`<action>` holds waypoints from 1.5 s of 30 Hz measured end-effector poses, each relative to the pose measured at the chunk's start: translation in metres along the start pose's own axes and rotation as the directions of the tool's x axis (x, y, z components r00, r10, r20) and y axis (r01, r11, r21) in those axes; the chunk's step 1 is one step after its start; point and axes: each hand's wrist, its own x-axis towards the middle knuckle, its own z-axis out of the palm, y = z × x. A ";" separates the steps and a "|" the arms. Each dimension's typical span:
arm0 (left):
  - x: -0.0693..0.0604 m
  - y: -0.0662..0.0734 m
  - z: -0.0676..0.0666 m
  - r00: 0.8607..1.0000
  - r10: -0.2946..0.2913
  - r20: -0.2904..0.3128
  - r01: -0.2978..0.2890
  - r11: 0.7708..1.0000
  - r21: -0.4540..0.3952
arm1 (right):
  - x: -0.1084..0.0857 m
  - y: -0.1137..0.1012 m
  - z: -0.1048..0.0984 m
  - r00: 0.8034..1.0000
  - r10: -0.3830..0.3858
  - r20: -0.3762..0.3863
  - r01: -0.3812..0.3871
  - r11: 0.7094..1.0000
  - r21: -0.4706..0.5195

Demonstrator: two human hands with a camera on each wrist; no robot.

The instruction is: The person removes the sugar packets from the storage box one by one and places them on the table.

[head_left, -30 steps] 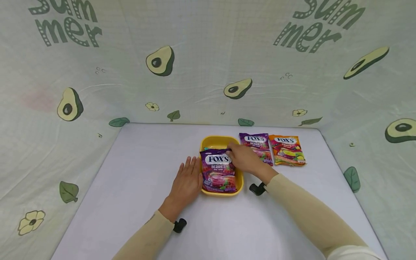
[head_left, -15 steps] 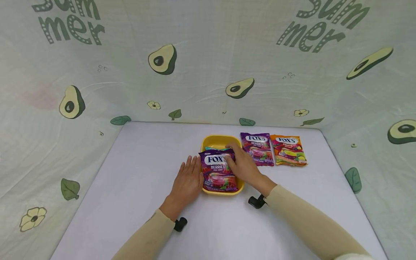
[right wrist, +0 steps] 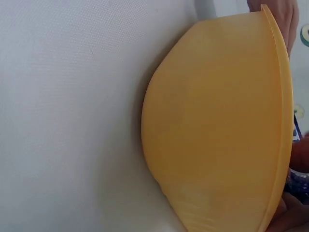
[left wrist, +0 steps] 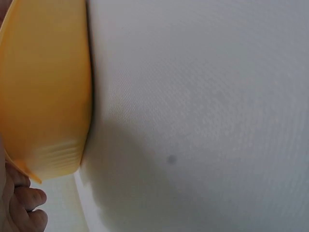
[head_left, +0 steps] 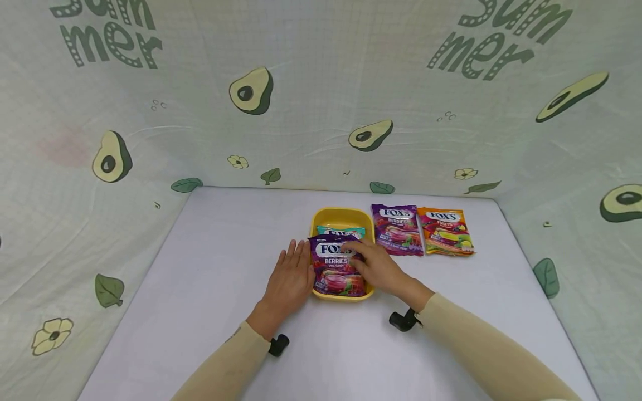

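From here, one purple packet [head_left: 337, 281] is lying face up in the yellow tray [head_left: 342, 216], and the left hand [head_left: 288, 281] is resting straight-fingered against the tray's left side. The right hand [head_left: 379, 268] is resting bent fingers on the packet's upper right; whether they are pinching it, I cannot tell. Seemingly light, pliable and slick, the packet is probably offering its surest hold along the flat top edge.

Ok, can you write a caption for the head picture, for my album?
Right hand on a purple Berries bag in a yellow tub, left hand alongside, orange Fruits bag nearby.
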 end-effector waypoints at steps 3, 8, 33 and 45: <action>0.000 0.000 0.000 1.000 -0.002 0.002 0.002 1.000 0.003 | 0.001 -0.003 -0.001 0.997 0.003 0.078 -0.001 0.999 -0.035; -0.001 0.000 0.000 1.000 -0.007 0.008 0.007 1.000 0.002 | 0.005 -0.006 -0.002 0.987 0.019 0.159 -0.013 0.999 -0.040; -0.001 0.002 -0.003 1.000 -0.011 0.016 0.011 1.000 -0.003 | 0.021 -0.015 0.016 0.968 0.246 0.053 -0.251 0.958 0.138; -0.001 0.002 0.000 1.000 -0.017 0.007 0.017 1.000 -0.016 | 0.014 -0.019 0.017 0.947 0.293 -0.134 -0.259 0.940 0.221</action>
